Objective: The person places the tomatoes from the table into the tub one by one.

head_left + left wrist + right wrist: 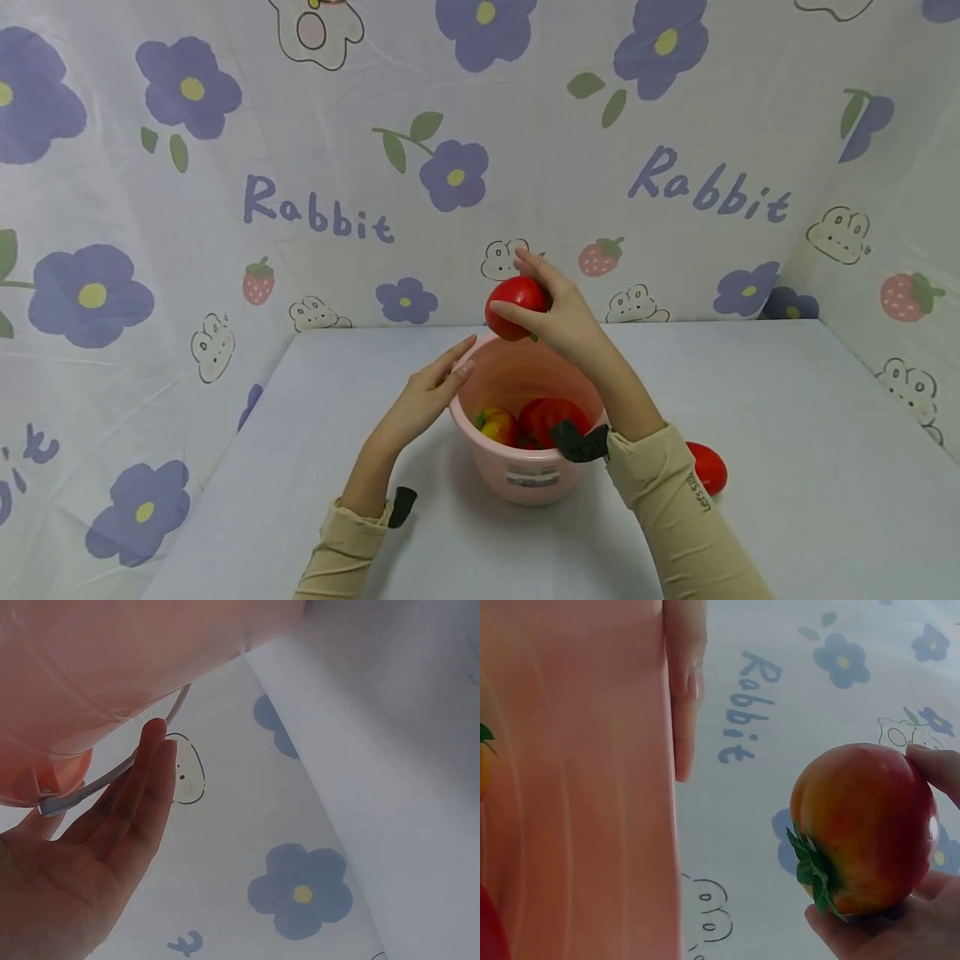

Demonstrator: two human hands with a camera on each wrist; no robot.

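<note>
My right hand (558, 312) holds a red tomato (516, 307) between thumb and fingers, above the far rim of a pink bucket (517, 483). In the right wrist view this tomato (862, 825) shows a yellowish side and a green leafy top. My left hand (423, 396) rests at the bucket's left rim with its fingers straight. The left wrist view shows those fingers (139, 795) by the bucket's grey handle (112, 771). Inside the bucket lie a yellow-red tomato (497, 425) and red ones (558, 417), partly hidden by the rim and the right wrist.
Another red tomato (708, 468) lies on the white table (810, 500) right of the bucket, partly covered by the right sleeve. A patterned cloth (337, 133) hangs behind the table and at its sides. Dark straps (577, 440) stick out from the cuffs.
</note>
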